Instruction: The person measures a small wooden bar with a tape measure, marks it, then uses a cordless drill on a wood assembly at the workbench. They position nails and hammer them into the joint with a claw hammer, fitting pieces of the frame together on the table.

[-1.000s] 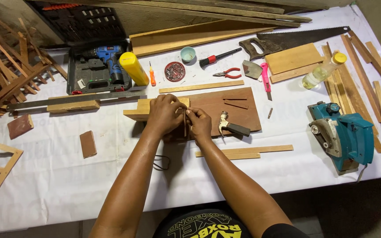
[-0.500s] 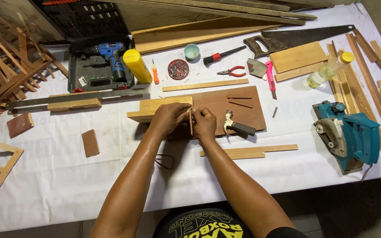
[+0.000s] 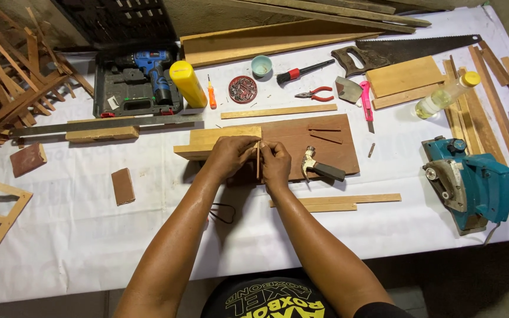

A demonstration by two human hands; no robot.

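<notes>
Both your hands met over the brown board [image 3: 325, 147] at the middle of the counter [image 3: 78, 235], your left hand [image 3: 230, 156] and right hand [image 3: 276, 162] each with fingers clamped on a thin wooden stick [image 3: 258, 160] held upright between them. A hammer [image 3: 320, 168] lay on the board just right of your right hand, and a pale wood block [image 3: 207, 141] sat just beside your left.

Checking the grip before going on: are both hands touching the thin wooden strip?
Touching. The head view shows the left hand and right hand pinching the upright thin wooden strip between their fingertips, over the brown board.
</notes>
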